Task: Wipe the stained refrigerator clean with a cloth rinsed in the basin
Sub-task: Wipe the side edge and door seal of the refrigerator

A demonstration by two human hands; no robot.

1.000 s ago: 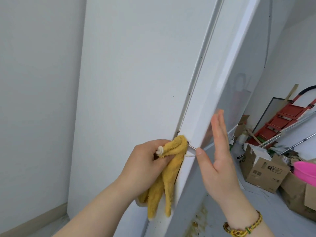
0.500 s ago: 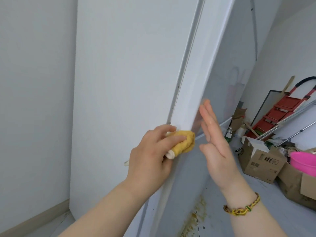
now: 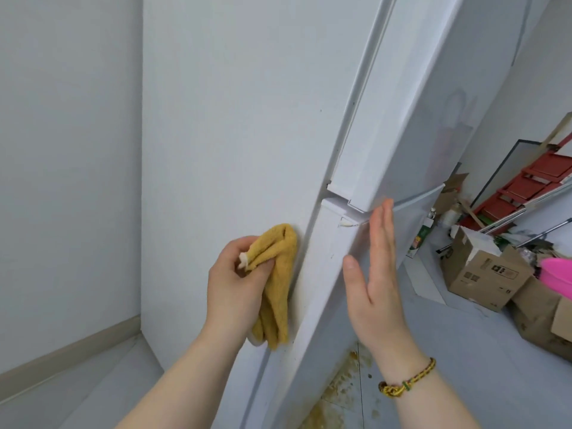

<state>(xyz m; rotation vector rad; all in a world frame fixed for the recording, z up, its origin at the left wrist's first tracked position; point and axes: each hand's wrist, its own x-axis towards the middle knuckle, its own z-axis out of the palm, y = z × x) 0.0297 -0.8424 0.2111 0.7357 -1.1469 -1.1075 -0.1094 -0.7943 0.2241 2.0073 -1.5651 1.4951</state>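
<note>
No legible text, brand, number or sign anywhere in view.

Dark printed marks on the side of the cardboard box (image 3: 483, 283): several small blocks and symbols, too small and blurred to read.

Green, yellow and red print on the small carton (image 3: 418, 239) standing on the floor just beside the refrigerator (image 3: 247, 119): colours discernible, lettering illegible.
</note>
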